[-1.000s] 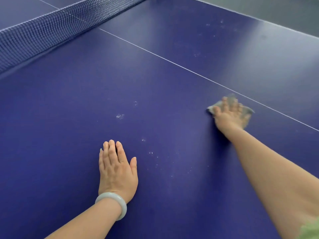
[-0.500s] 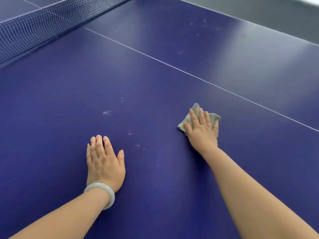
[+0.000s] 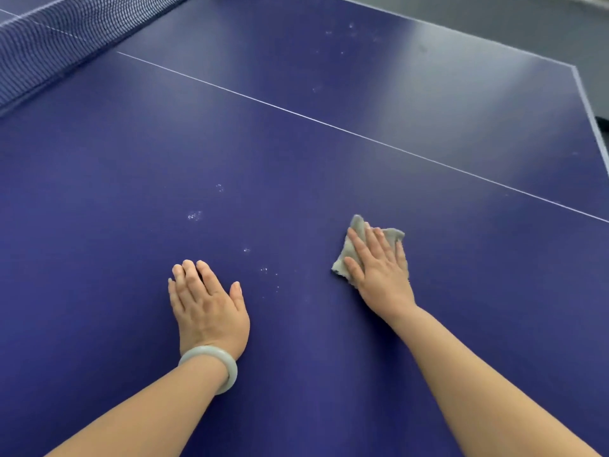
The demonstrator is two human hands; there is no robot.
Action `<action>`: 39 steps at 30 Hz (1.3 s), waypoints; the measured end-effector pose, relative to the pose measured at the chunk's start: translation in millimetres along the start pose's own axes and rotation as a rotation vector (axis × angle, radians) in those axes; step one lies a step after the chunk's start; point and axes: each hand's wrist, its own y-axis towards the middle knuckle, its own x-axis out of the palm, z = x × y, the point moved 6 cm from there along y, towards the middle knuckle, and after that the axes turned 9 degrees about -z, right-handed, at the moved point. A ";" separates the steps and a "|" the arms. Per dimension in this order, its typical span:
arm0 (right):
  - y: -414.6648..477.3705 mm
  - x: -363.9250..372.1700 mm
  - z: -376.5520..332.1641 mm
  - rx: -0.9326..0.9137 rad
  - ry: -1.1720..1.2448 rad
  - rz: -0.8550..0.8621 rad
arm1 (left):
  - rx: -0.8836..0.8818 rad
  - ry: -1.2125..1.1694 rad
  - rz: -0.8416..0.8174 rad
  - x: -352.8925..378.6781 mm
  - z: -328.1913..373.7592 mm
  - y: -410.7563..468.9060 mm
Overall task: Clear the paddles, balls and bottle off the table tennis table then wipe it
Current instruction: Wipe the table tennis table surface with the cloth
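Grey cloth (image 3: 392,234), crumpled, lies on the blue counter (image 3: 131,192), right of centre, on the near side of the white line (image 3: 329,125). On it the right hand (image 3: 379,268) presses flat, fingers (image 3: 357,245) straight and slightly spread; cloth corners stick out past the fingertips and on the thumb side. Well left of the cloth, the left hand (image 3: 207,305) lies flat on bare counter, fingers straight and close together, holding nothing. Pale bracelet (image 3: 211,357) on the left wrist. White specks (image 3: 194,215) dot the counter between and beyond the hands. Dark net (image 3: 66,31) at top left. Grey floor (image 3: 494,14) past the far edge.
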 end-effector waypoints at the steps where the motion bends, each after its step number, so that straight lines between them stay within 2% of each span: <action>1: -6.4 -5.2 26.0 0.153 0.029 0.040 | 0.001 0.008 0.002 -0.2 -0.1 -0.4; 4: -40.1 -6.6 71.0 0.568 0.108 0.092 | 0.006 0.028 -0.009 0.3 -0.2 -0.5; 6: -54.0 3.2 49.9 0.667 0.114 0.100 | 0.009 0.029 -0.016 0.9 -0.9 0.1; 8: -53.3 14.2 1.6 0.582 0.064 0.085 | 0.015 0.035 -0.024 1.7 -0.8 0.3; 11: -44.1 31.6 -93.9 0.098 -0.016 0.024 | 0.026 0.015 -0.025 2.3 -1.5 1.0; 13: -46.6 36.8 -120.1 -0.118 -0.071 -0.032 | 0.039 -0.004 -0.016 2.7 -2.2 1.0; 14: -47.8 34.6 -112.9 -0.125 -0.072 -0.034 | 0.041 -0.010 -0.014 2.9 -2.6 0.8; 15: -50.7 31.7 -95.2 -0.056 -0.049 -0.023 | 0.041 -0.011 -0.016 2.9 -2.6 0.5; 19: -108.7 30.8 -3.7 0.479 0.095 0.053 | 0.042 -0.011 -0.052 2.7 -1.3 -0.1; 21: -145.3 39.9 -6.4 0.568 0.091 0.069 | 0.036 -0.010 -0.067 2.9 -2.3 0.2; 24: -168.2 57.0 -64.5 0.491 0.073 0.077 | 0.042 -0.016 -0.063 1.8 -2.7 0.2; 28: -140.0 64.8 -118.1 0.399 0.007 0.037 | 0.048 -0.075 -0.082 2.3 -5.2 1.0; 31: -119.9 62.3 -124.2 0.368 -0.044 0.053 | 0.080 -0.175 -0.086 -1.1 -8.9 0.5; 36: -118.1 63.6 -124.4 0.338 -0.007 0.081 | 0.224 -0.531 -0.152 -19.6 -31.1 6.9; 37: -118.4 64.1 -123.6 0.339 -0.003 0.080 | 0.275 -0.556 -0.133 -26.6 -42.4 11.0; 39: -119.1 64.1 -124.1 0.338 -0.007 0.071 | 0.332 -0.433 -0.052 -39.0 -71.1 26.6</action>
